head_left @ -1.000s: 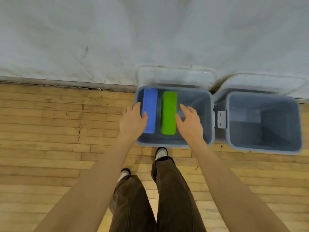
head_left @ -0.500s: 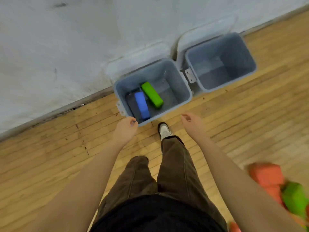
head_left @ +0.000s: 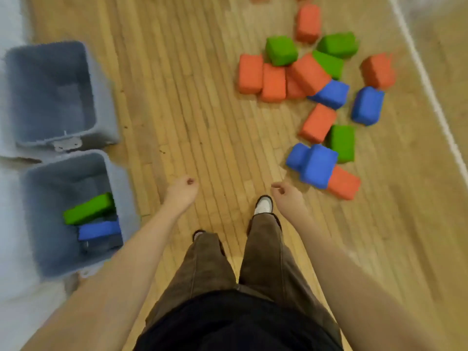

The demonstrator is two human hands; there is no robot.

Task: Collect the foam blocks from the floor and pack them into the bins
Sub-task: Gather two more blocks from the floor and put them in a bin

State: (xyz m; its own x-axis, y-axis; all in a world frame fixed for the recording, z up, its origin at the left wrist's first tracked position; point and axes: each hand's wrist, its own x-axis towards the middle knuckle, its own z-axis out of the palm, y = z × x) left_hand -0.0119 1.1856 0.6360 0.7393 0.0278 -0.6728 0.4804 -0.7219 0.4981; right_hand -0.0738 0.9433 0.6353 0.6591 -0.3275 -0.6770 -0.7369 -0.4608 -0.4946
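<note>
Two grey bins stand at the left by the wall. The near bin holds a green block and a blue block. The far bin shows nothing inside. Several orange, green and blue foam blocks lie scattered on the floor at the upper right; the closest is a blue block, with an orange block beside it. My left hand and my right hand hang above the floor with loosely curled fingers and hold nothing. The right hand is a short way from the blue block.
The wooden floor lies bare between bins and blocks. A white line runs along the right side. The pale wall borders the left. My legs and a white shoe are below the hands.
My view has swung right, away from the bins toward the pile of blocks. Both hands left the near bin, where the green and blue blocks stay, and now hang free.
</note>
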